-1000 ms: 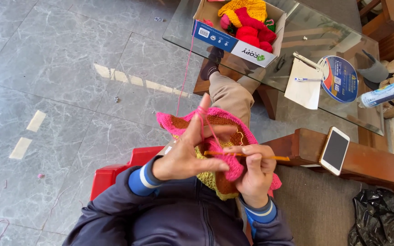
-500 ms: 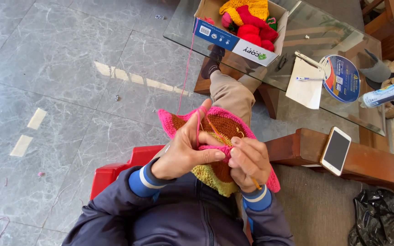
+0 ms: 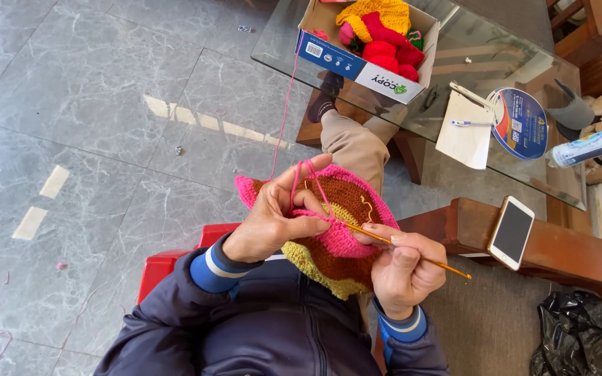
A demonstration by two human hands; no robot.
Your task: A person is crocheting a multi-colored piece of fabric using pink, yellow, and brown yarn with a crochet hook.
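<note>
A round crocheted piece [image 3: 343,240] in pink, brown and yellow bands rests on my lap. My left hand [image 3: 276,217] pinches its pink edge, and pink yarn [image 3: 283,115] loops over my raised forefinger. That strand runs up to a cardboard box [image 3: 357,68] on the glass table. My right hand [image 3: 402,268] grips an orange crochet hook [image 3: 412,253] whose tip sits at the pink edge beside my left thumb.
The box holds red, pink and yellow yarn balls [image 3: 381,31]. On the glass table [image 3: 454,63] lie a notepad with a pen [image 3: 465,129], a round blue disc [image 3: 520,124] and a tube [image 3: 593,145]. A phone [image 3: 511,232] rests on a wooden bench. A black bag [image 3: 573,334] lies bottom right.
My right hand has drawn back to the right, and the orange hook now shows across the pink edge. The piece has turned and lies flatter. My left forefinger still carries the yarn.
</note>
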